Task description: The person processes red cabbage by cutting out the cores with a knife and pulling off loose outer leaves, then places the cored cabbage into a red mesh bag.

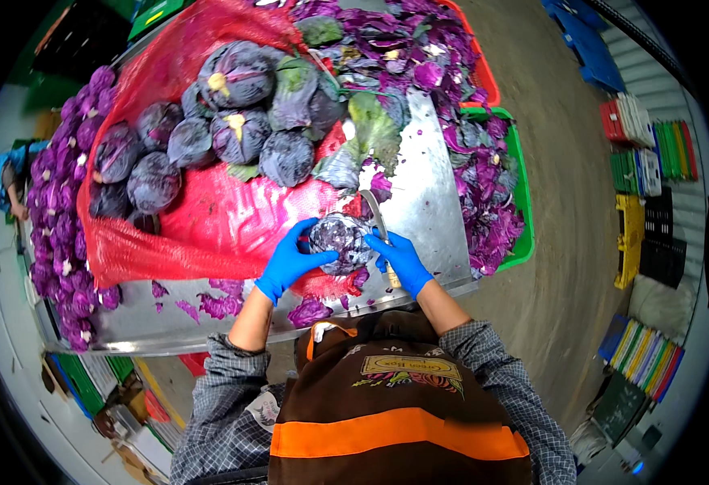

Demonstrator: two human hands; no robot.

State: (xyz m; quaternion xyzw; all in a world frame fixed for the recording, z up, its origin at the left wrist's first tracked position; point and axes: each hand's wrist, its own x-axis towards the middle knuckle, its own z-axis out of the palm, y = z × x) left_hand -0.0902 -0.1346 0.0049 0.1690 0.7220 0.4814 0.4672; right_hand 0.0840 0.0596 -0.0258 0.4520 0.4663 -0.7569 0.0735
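Observation:
A red cabbage [340,241] with a mottled, whitish-purple surface is between my hands near the front edge of the metal table [431,190]. My left hand [291,263], in a blue glove, grips its left side with the thumb across the front. In my right hand [404,263], also gloved in blue, is a curved knife [376,212] with a pale handle. Its blade points away from me, and the right fingertips touch or nearly touch the cabbage. Whole untrimmed cabbages [235,74] lie behind on an open red mesh sack [209,230].
Trimmed purple cabbages [55,218] are piled along the left edge. At the right, a green crate [522,206] and a red crate [484,69] hold loose leaves. Leaf scraps [221,305] lie along the table front. Another person [2,182] is at the far left.

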